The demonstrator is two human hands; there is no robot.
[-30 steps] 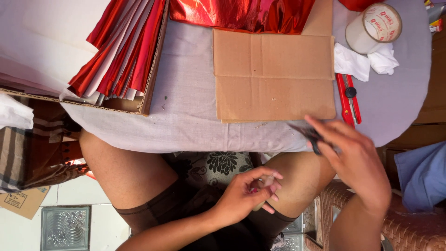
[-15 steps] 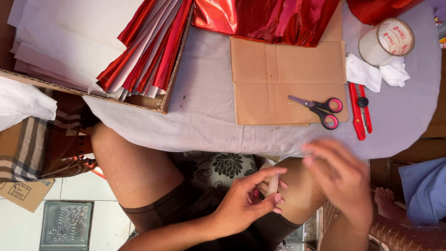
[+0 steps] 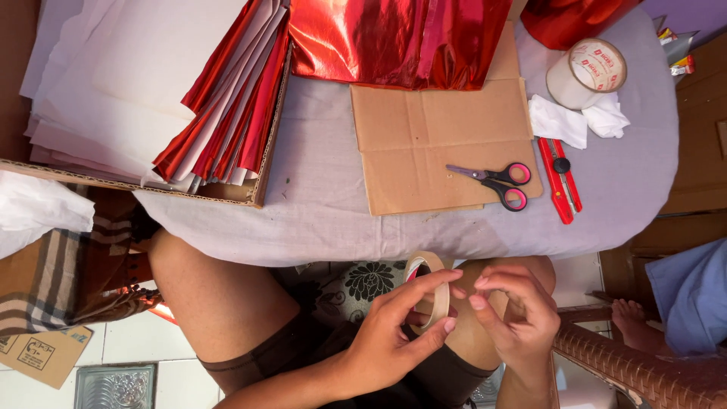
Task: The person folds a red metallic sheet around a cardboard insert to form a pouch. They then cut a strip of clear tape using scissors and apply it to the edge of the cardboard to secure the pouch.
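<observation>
Over my lap, below the table edge, my left hand [image 3: 397, 326] grips a small roll of beige masking tape [image 3: 433, 284] on edge. My right hand [image 3: 515, 314] is right beside the roll, fingertips pinched at its rim. On the table above, pink-handled scissors [image 3: 496, 184] lie on a flat cardboard sheet [image 3: 432, 144], with no hand near them.
A red utility knife [image 3: 560, 178] lies right of the cardboard, beside crumpled white tissue [image 3: 575, 120] and a big tape roll [image 3: 587, 73]. Red foil sheets [image 3: 394, 42] sit at the back. A cardboard box of red and white paper [image 3: 151, 98] fills the left. Someone's foot [image 3: 628, 318] shows at right.
My right hand set the scissors down on the cardboard and came down to my lap. It now meets the tape roll held by my left hand.
</observation>
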